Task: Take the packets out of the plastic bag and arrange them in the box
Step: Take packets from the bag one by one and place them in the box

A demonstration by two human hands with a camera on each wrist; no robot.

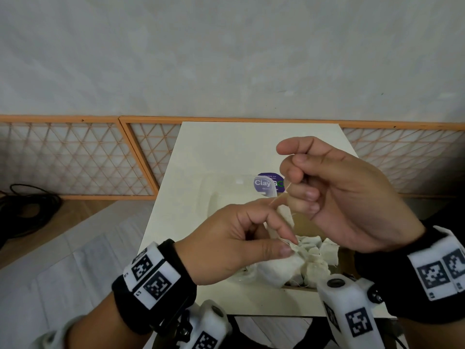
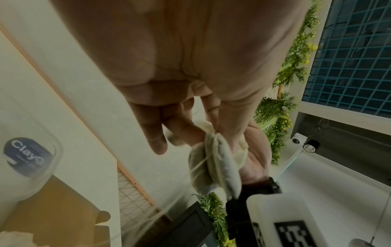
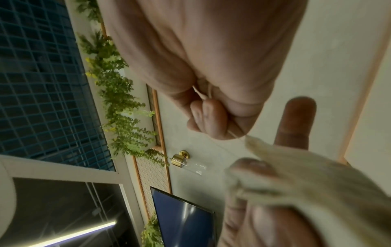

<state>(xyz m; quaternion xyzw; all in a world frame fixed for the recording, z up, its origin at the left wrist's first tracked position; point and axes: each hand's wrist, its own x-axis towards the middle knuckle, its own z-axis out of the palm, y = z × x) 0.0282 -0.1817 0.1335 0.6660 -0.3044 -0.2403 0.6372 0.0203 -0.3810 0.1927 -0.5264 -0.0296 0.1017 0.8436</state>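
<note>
Over the table, my left hand (image 1: 289, 248) pinches a small white packet (image 1: 298, 250) by its top corner between thumb and forefinger. The left wrist view shows the pinched packet (image 2: 220, 160) edge-on with thread looped round it. My right hand (image 1: 297, 183) is curled higher up and grips a thin string (image 1: 279, 197) that runs down toward the left hand. In the right wrist view the string (image 3: 200, 93) leaves the curled fingers (image 3: 211, 117). Below sits a brown cardboard box (image 1: 305, 226) with several white packets (image 1: 317, 260) in it. A clear plastic bag (image 1: 226, 195) with a purple sticker (image 1: 268, 183) lies behind it.
The narrow white table (image 1: 214, 147) ends at a wall with orange lattice panels (image 1: 75, 157). A black cable coil (image 1: 27, 205) lies on the floor to the left. The table's front edge is near my wrists.
</note>
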